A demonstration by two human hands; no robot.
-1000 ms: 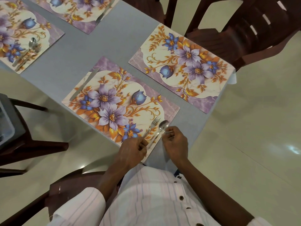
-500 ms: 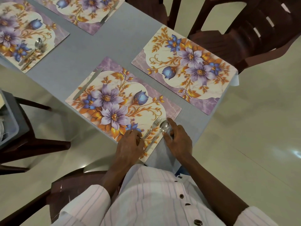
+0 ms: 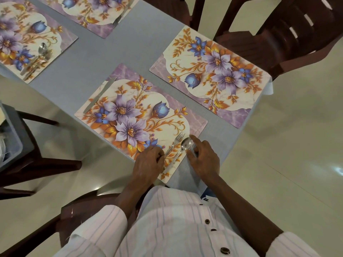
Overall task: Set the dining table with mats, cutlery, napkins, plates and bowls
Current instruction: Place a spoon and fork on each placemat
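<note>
The nearest floral mat (image 3: 141,115) lies on the grey table (image 3: 130,51). A knife (image 3: 100,96) rests along its left edge. A fork (image 3: 175,142) and a spoon (image 3: 186,143) lie side by side at its right end. My left hand (image 3: 148,164) sits on the mat, its curled fingers over the lower end of the fork's handle. My right hand (image 3: 204,158) is spread, the index fingertip against the spoon's bowl. To the right, a second mat (image 3: 211,76) carries no cutlery.
A mat at far left (image 3: 27,43) holds a spoon and fork (image 3: 37,59); the mat at the top (image 3: 96,13) holds a knife (image 3: 120,17). Dark chairs (image 3: 278,38) stand beyond the table's right corner. A grey bin (image 3: 13,138) sits on a chair at left.
My right hand has released the spoon and spread out, its index finger now beside the spoon's bowl. My left hand has slid slightly left along the fork's handle.
</note>
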